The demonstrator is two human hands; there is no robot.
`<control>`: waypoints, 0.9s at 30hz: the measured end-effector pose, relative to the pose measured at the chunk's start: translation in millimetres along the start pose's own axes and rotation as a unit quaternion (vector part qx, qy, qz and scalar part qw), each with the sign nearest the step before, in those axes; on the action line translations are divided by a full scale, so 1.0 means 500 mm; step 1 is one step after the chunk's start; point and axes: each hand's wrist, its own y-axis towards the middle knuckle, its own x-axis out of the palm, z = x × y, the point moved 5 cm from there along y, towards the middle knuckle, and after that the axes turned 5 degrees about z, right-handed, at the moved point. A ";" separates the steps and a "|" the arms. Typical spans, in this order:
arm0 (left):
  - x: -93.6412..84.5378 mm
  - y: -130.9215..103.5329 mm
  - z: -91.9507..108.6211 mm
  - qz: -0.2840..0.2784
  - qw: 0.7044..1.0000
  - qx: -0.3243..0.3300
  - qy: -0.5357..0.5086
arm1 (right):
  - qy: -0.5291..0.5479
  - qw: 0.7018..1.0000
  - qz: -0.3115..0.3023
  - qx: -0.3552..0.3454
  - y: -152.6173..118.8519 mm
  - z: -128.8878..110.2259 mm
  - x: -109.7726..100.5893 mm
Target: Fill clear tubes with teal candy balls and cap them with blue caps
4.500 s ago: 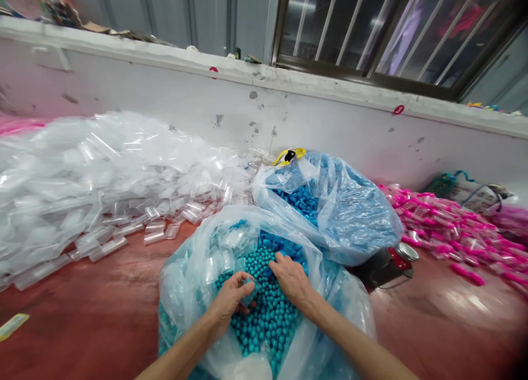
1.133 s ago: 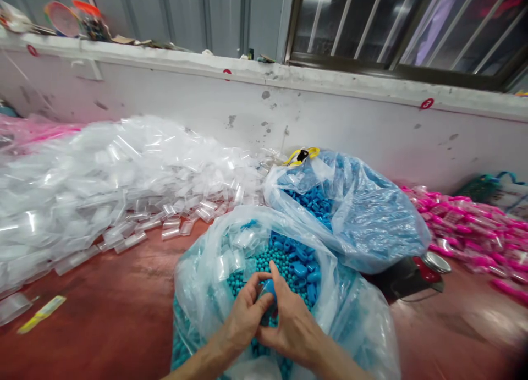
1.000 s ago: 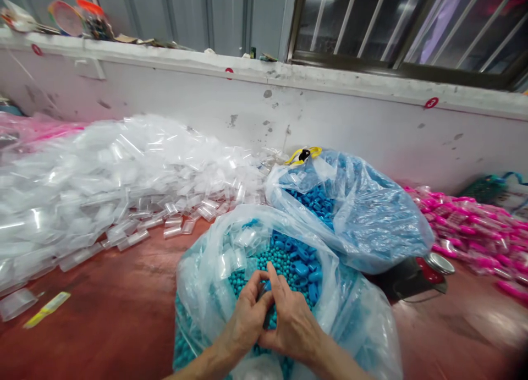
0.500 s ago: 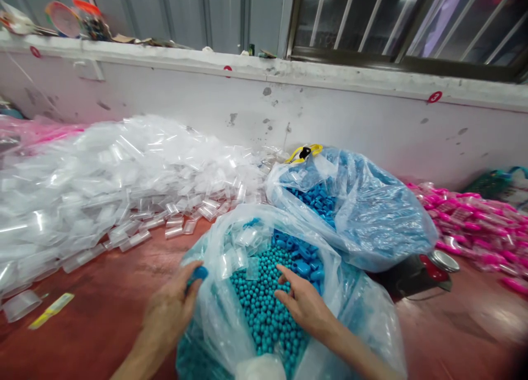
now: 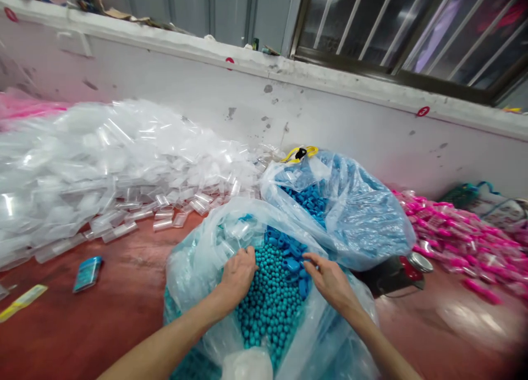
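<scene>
Spreading across the mouth of the front bag (image 5: 187,284), the teal beads (image 5: 274,308) lay nearest, in a broad pool that probably let fingers pick without digging. Over their left edge, the left hand (image 5: 236,278) bent down, its grip drawn narrow beside the clear sleeves (image 5: 244,229). Opposite, the right hand (image 5: 332,284) stood at the blue parts (image 5: 294,263), its grip loosely parted, with nothing seen in it. Each kind kept its own patch of the bag, presumably to spare both hands long reaches. Well apart to the left, a teal-filled case (image 5: 88,274) lay on the red table (image 5: 124,303), perhaps to keep it clear of loose pieces. The rear bag (image 5: 367,220) slumped just behind, likely as a reserve of blue parts.

Whether the left fingertips held a sleeve could not be told. The lower edge cut off a white lump (image 5: 247,364), the rear bag overlapped a dark container (image 5: 390,278), and the sleeve heap (image 5: 124,171) farther left ran out of view.
</scene>
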 end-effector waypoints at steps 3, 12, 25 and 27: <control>0.003 0.015 -0.008 -0.017 1.000 -0.002 -0.009 | -0.062 0.998 -0.005 -0.012 0.000 0.002 -0.005; 0.041 -0.023 -0.013 -0.134 0.981 0.024 -0.135 | -0.262 0.961 -0.052 -0.069 0.024 -0.030 0.089; 0.151 0.044 0.073 -0.236 0.770 -0.102 -0.584 | -0.210 0.977 -0.045 -0.021 0.008 0.001 0.082; 0.136 0.031 0.060 -0.238 0.737 -0.091 -0.625 | -0.198 0.978 -0.054 -0.046 -0.001 -0.005 0.082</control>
